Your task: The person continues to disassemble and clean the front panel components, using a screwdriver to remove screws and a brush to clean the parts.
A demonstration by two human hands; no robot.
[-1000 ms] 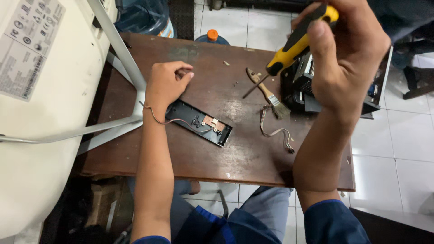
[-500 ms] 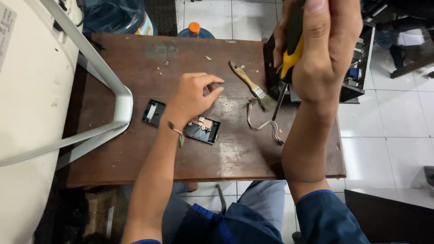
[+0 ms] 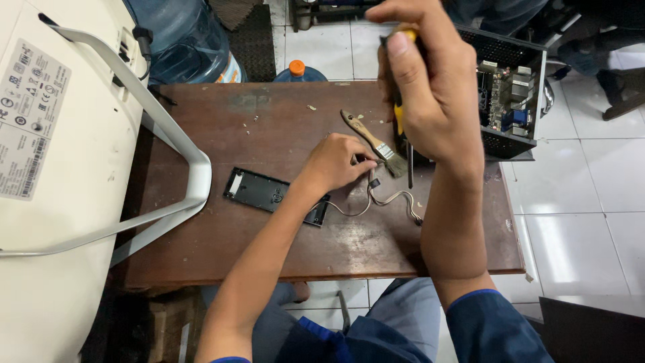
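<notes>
White floor tiles surround a small brown wooden table (image 3: 201,249), scuffed and dotted with crumbs of debris. On it a flat black panel (image 3: 259,190) is laid, with a thin grey cable (image 3: 396,198) curling off to its right. The left hand (image 3: 336,163) is pressed down near the cable's upper end, fingers curled narrowly around something small and dark that cannot be made out. The right hand (image 3: 433,94) is raised above the table and closed around a screwdriver (image 3: 403,128) with a yellow-and-black handle, its shaft pointed downward. A paintbrush (image 3: 373,142) is left lying just beside the left hand, its bristles almost touching the fingertips.

The step in hand appears to be work on the cable end or a small fitting; a steady lowering of the tip seems to be called for.

An open metal case (image 3: 517,101) with circuit boards is set at the far right corner. A white appliance with a bent stand (image 3: 181,141) is laid on the left, and a blue water bottle (image 3: 181,40) is stood beyond.
</notes>
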